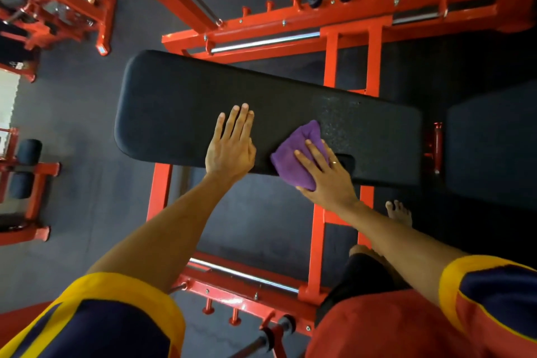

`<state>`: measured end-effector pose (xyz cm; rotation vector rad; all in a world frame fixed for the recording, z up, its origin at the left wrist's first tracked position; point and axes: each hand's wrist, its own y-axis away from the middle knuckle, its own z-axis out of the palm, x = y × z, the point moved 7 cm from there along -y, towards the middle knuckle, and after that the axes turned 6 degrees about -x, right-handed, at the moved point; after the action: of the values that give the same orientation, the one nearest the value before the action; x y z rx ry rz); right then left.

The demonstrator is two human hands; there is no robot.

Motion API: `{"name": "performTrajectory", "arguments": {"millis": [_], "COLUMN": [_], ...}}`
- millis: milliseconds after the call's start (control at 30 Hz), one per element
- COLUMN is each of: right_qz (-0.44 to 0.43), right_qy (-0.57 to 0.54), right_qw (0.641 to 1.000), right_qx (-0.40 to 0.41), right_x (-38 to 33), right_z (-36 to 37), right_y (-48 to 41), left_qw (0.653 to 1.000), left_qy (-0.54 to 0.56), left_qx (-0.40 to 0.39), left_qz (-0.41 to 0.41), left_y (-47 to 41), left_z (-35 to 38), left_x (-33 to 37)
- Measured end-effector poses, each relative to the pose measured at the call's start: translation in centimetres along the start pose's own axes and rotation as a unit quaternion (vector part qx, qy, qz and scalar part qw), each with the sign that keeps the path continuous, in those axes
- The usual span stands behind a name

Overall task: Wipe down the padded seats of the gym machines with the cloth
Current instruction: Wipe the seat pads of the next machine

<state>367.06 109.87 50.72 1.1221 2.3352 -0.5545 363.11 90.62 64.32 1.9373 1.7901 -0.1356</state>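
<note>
A long black padded bench seat [180,107] lies across the middle of the head view on a red machine frame. My left hand [231,147] rests flat on the pad's near edge, fingers straight. To its right, a folded purple cloth [299,151] lies on the same edge. My right hand [325,174] presses down on the cloth with spread fingers, covering its lower right part. A damp-looking speckled patch shows on the pad beyond the cloth.
The red steel frame [331,61] surrounds the bench, with chrome bars behind and below. A second black pad [491,148] sits at the right. Other red machines [58,17] stand at the left on dark rubber flooring. A bare foot [399,212] stands near the frame.
</note>
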Motion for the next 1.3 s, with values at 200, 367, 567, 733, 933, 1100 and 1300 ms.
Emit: {"name": "performTrajectory", "arguments": {"millis": [200, 367, 567, 733, 933, 1100, 1300], "right_qz": [0.03, -0.024, 0.174, 0.325, 0.233, 0.209, 0.362], "right_qy": [-0.039, -0.007, -0.033, -0.099, -0.072, -0.016, -0.083], "right_qw": [0.999, 0.999, 0.984, 0.94, 0.97, 0.977, 0.928], "right_qx": [0.024, 0.03, 0.003, 0.001, -0.01, -0.029, 0.001], "right_x": [-3.3, -3.1, 1.8, 2.9, 0.5, 6.2, 9.2], "right_z": [-0.4, -1.0, -1.9, -2.7, -2.7, -2.2, -3.6], "right_y": [-2.6, -2.8, 1.1, -5.3, -7.6, -1.8, -10.0], "left_qw": [1.0, 1.0, 0.999, 0.999, 0.999, 0.997, 0.997], "left_qy": [-0.008, -0.023, -0.036, -0.023, 0.0, 0.038, 0.054], "left_qx": [-0.007, -0.013, -0.021, -0.039, -0.042, -0.04, 0.012], "left_qz": [-0.002, -0.005, -0.01, -0.026, 0.024, 0.052, 0.057], "left_y": [-0.1, -0.2, -0.1, -2.9, -6.4, -9.8, -11.0], "left_z": [0.1, 0.3, -0.4, -1.9, -2.3, -2.7, -2.2], "left_x": [0.0, 0.1, 0.5, 1.3, 3.4, 5.3, 5.9]}}
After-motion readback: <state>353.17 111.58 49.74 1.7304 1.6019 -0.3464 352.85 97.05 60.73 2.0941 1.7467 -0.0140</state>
